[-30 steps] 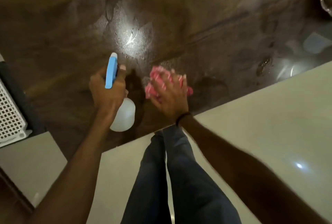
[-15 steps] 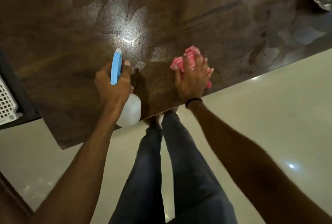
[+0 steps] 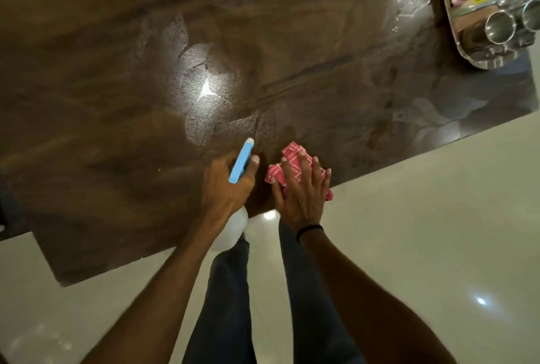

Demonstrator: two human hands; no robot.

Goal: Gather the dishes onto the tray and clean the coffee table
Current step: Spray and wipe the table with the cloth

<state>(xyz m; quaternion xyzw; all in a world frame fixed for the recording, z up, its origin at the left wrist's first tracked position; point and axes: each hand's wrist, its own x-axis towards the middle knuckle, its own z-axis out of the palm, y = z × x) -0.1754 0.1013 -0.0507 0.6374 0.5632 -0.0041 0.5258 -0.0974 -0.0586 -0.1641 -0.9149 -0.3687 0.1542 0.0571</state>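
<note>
The dark brown glossy coffee table (image 3: 117, 94) fills the upper view, with wet smears near its middle. My left hand (image 3: 226, 185) grips a spray bottle (image 3: 240, 163) with a blue head and white body, held over the table's near edge. Right beside it my right hand (image 3: 302, 188) presses a crumpled red patterned cloth (image 3: 292, 156) flat onto the table near that edge, fingers spread. At the far right corner a steel tray (image 3: 455, 33) holds steel cups (image 3: 499, 27) and other dishes.
Pale glossy floor (image 3: 423, 217) lies below the table edge. My legs in dark trousers (image 3: 228, 305) stand close to the table. A dark object edge shows at the far left (image 3: 5, 208).
The right hand with the cloth has slid back left, close beside the spray bottle. The view has shifted, and the steel tray with cups has come into sight at top right.
</note>
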